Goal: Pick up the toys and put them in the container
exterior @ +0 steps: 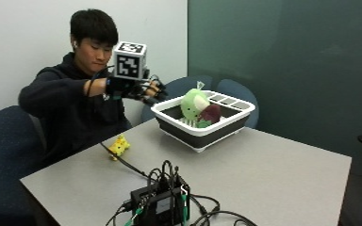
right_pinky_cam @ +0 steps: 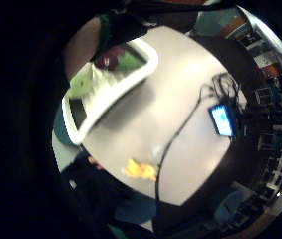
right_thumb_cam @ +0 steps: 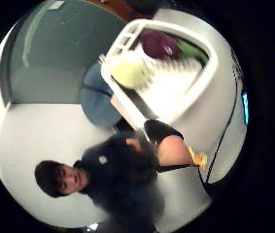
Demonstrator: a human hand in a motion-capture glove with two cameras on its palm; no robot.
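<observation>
Toys: a green one and a dark red one sit in the container near the desk's far edge. A yellow toy lies at the desk's left edge. The hand hovers beside the container, fingers loosely curled, holding nothing.

- Outside view: even, soft indoor light from overhead, fairly bright. Table top pale w/ mild sheen, no hard glare.
- Faint shadow under the basket on the table.
- Slight softness overall; cables at the near edge blurry.
- Both palm views: dimmer, strong fisheye bending, dark at edges.
- Little-finger-side view: motion blur, yellow toy smeared; small screen glows bright blue.
- Thumb-side view: basket contents blurred, white wall washed out.
</observation>
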